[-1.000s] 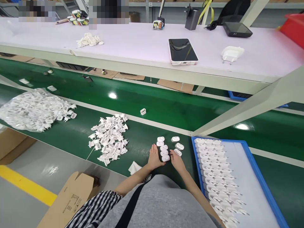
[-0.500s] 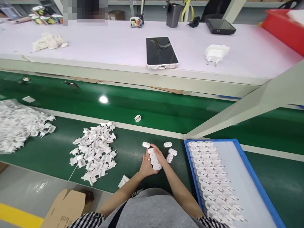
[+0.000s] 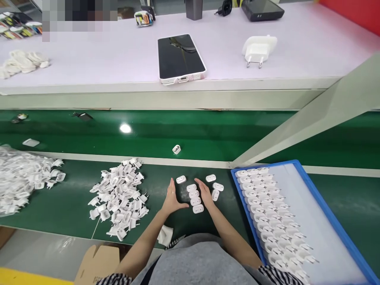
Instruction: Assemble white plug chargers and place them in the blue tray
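Several white charger plugs (image 3: pixel 195 201) stand in a short row on the green work surface in front of me. To their left is my left hand (image 3: pixel 172 201), open with the thumb stretched toward the row. My right hand (image 3: pixel 205 193) is also open, its fingers extended just right of the row. Neither hand holds anything. Beyond my left fingertips lies a single charger plug (image 3: pixel 181 179). Three more, among them an angled charger plug (image 3: pixel 218 186), sit to the right of my right hand.
A loose pile of plugs (image 3: pixel 121 198) lies left, with a bagged heap (image 3: pixel 20 178) farther left. On the right, a blue-rimmed tray (image 3: pixel 322 213) carries rows of plugs. A slanted post (image 3: pixel 285 130) rises behind it. The raised shelf bears a phone (image 3: pixel 181 57) and an adapter (image 3: pixel 258 49).
Both hands have let go of the row of charger plugs and moved apart, the left one to the left. The row stays standing on the surface. The camera view has shifted.
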Motion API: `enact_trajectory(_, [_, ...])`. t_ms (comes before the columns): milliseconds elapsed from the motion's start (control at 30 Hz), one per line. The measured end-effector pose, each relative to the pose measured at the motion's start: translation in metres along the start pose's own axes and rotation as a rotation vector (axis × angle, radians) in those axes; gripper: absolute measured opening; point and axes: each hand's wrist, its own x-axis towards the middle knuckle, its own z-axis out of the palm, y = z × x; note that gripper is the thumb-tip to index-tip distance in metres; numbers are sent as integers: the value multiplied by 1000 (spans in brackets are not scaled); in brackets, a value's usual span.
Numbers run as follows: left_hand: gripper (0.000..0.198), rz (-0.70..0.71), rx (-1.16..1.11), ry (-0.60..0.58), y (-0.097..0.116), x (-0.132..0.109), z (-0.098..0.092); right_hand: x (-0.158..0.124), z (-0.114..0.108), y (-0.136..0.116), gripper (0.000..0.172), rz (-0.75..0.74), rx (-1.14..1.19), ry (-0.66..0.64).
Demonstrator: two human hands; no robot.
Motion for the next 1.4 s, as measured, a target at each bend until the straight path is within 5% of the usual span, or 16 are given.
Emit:
enact_trajectory(133, [79,-20,-70,-51,-5,34,-12,-1,-3,-2,38,14,-45,16])
enact_trajectory(233, [45,-67,-123,-117,-2,50,-8,0,-2,-1,40,23,-64,31])
enact_trajectory(300, [40,-65,-154,-156,4,53,1,1,-2,1,41,25,-53,35])
enact_trajectory(433, [49,5,-186,-217,15,53,18,2,-2,6,42,8,-18,41])
enact_trajectory(567, [62,26,-157,-289,15,44,11,-3,-3,7,43,6,-20,27])
enact_trajectory(700, [93,-21,-18,-295,11,1,4,-7,-5,1,45,-25,-71,-7])
enact_trajectory(833, [125,-105,75,-240,22,-46,34,1,-2,-3,45,-80,-79,-65])
enact_trajectory(1033, [110,-77,97,-38,35,-31,70,24,8,1,32,-111,-39,-156])
enact_trajectory(1233, [77,116,196,-156,26,-19,63,19,17,3,24,-43,87,-91])
enact_trajectory(1400, [86,124,140,-110,52,-20,40,1,12,-39,23,-134,160,-73])
